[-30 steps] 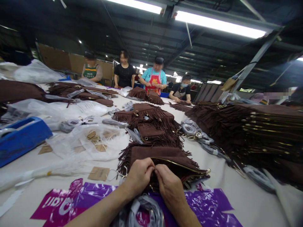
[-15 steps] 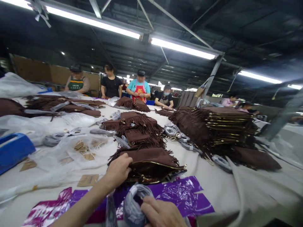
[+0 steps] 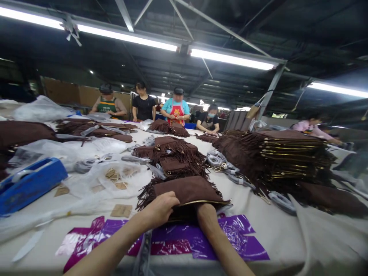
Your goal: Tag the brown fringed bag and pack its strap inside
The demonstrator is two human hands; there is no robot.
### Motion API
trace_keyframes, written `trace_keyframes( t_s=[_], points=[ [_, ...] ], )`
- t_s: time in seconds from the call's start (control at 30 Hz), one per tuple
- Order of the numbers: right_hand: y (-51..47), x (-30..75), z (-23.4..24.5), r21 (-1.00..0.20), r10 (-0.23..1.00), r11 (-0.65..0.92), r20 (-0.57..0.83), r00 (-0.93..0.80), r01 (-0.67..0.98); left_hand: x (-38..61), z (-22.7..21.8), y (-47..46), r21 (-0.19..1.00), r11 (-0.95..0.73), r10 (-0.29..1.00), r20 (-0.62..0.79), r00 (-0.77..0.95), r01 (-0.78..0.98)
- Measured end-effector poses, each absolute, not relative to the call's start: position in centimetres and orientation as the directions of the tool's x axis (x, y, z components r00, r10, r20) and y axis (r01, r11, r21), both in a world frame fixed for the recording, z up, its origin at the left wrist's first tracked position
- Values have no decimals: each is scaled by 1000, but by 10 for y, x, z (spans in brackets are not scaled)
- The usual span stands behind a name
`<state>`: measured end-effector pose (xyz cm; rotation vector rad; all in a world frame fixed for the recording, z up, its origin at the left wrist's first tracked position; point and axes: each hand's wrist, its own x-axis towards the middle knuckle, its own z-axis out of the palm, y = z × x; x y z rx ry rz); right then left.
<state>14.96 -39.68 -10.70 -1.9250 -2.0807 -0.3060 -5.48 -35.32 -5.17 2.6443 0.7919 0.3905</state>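
Note:
A brown fringed bag [image 3: 186,189] with a gold zipper lies open-mouthed in front of me on the white table [image 3: 276,234]. My left hand [image 3: 159,209] grips the bag's near left edge, fingers curled over it. My right hand is pushed inside the bag's opening; only the wrist and forearm [image 3: 207,218] show, so its fingers are hidden. Purple plastic [image 3: 224,239] lies under my arms.
More fringed bags [image 3: 172,151] lie behind, and a tall stack [image 3: 290,157] stands at the right. Wrapped straps [image 3: 221,163], paper tags in clear plastic [image 3: 115,176] and a blue tape dispenser [image 3: 28,184] sit around. Several people [image 3: 176,109] work at the table's far end.
My right hand held a grey wrapped bundle near the table edge; now it is pushed into the bag and the bundle is out of sight. My left hand stayed on the bag's edge.

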Motion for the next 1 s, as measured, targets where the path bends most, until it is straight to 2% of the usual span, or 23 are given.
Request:
trace_keyframes(
  t_s=[0.1, 0.17, 0.23, 0.33, 0.4, 0.47, 0.57, 0.67, 0.73, 0.8, 0.9, 1.0],
  points=[
    [-403, 154, -122, -32, 934, 135, 338, -116, 990, -58, -60, -355, 373, -798, 552, 138, 822, 473],
    [-421, 164, -123, -30, 919, 220, 342, -197, 975, -63, -66, -351, 303, -808, 557, 117, 822, 505],
    [-439, 185, -118, -59, 873, 313, 410, -262, 948, -70, -71, -344, 219, -803, 584, 106, 805, 554],
    [-454, 231, -106, -134, 832, 274, 530, -165, 952, -77, -75, -332, 135, -780, 624, 90, 776, 611],
    [-457, 258, -100, -175, 882, 204, 460, -103, 963, -77, -73, -329, 108, -763, 646, 69, 760, 638],
    [-459, 273, -99, -204, 934, 200, 337, -123, 958, -74, -66, -333, 81, -744, 668, 43, 743, 663],
    [-468, 269, -100, -153, 953, 163, 279, -116, 975, -64, -52, -355, 51, -725, 688, 55, 723, 687],
    [-478, 255, -99, -43, 938, 127, 329, -106, 991, -43, -42, -387, 148, -738, 671, 57, 740, 658],
    [-480, 250, -98, -28, 939, 140, 320, -124, 990, -24, -43, -408, 256, -756, 625, 8, 781, 602],
    [-478, 249, -98, -47, 951, 142, 283, -123, 989, -4, -49, -425, 338, -768, 571, -23, 821, 544],
    [-478, 251, -93, -83, 956, 162, 258, -136, 983, 23, -60, -442, 429, -753, 562, 28, 827, 498],
    [-485, 248, -85, -241, 947, 265, 246, -205, 934, 45, -68, -451, 500, -699, 644, 126, 755, 512]
  ],
)
